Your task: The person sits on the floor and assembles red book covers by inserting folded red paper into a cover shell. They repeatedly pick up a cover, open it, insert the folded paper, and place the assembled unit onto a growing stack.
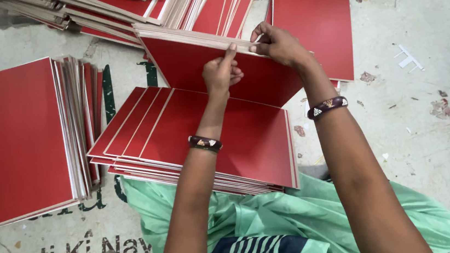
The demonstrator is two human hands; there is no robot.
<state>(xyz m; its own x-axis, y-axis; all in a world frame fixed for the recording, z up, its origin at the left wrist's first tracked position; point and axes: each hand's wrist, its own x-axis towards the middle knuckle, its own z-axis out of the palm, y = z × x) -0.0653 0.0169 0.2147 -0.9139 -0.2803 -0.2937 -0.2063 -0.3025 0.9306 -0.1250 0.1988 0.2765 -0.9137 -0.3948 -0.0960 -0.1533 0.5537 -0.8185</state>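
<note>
Head view: your left hand [221,72] and right hand [276,43] both pinch the top edge of a tilted bundle of thin red square card covers [219,66], fingers closed on its pale edges. It stands propped on the fanned pile of red covers [220,138] over your lap, on the floor. The covers look light, stiff and glossy, probably slippery against each other; hold them by the edges, squeezing the bundle so none slide. Both forearms reach straight forward, wrists bent down. Another red stack [14,141] lies at left.

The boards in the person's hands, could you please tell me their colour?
Red faces with pale, cream edges on the boards; head view shows it.
</note>
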